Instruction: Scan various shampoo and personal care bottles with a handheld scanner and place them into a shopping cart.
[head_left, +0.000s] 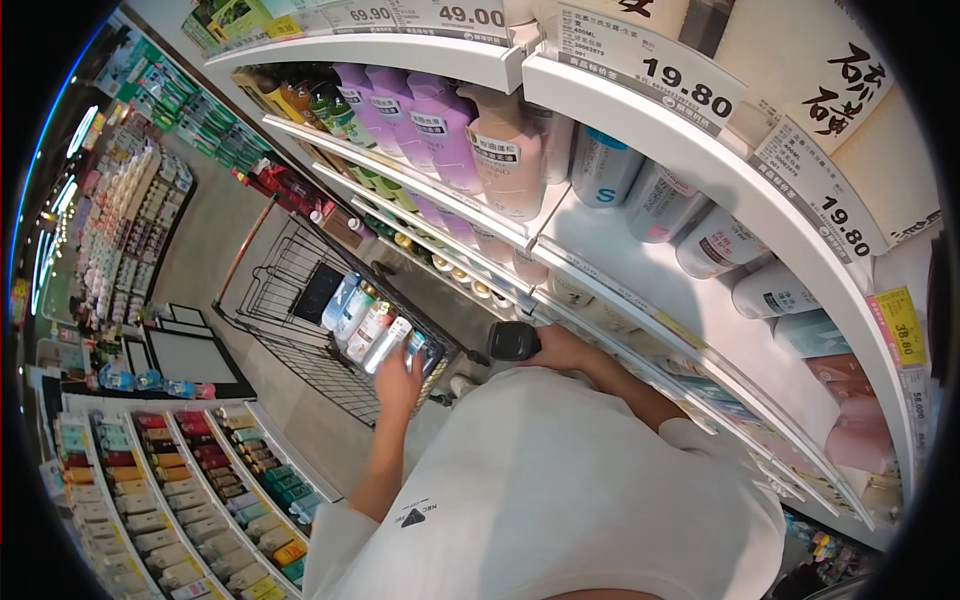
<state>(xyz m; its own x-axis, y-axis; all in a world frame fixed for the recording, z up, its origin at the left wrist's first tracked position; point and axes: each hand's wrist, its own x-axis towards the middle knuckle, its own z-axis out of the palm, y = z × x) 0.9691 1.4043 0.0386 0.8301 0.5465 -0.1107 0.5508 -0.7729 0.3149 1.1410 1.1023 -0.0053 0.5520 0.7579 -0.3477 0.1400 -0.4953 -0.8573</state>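
Note:
My left hand (397, 381) reaches over the near end of a wire shopping cart (300, 379), its fingers at the bottles inside. A white bottle (386, 349) and a small blue-and-white container (415, 343) lie at the fingertips; whether I grip either one is unclear. Beside them are a bottle with a red-and-white label (370, 328) and a pale blue pack (341, 300). Between the cart and the shelves, my right hand (559, 346) holds a black handheld device (513, 341), which looks like a barcode scanner. Its grip is mostly covered by the hand.
White store shelves (457, 199) rise close on my right, with purple pump bottles (442, 127), a peach pump bottle (506, 161) and spray cans (604, 165). Another stocked shelf (180, 487) stands at lower left. Grey floor (195, 255) runs beyond the cart.

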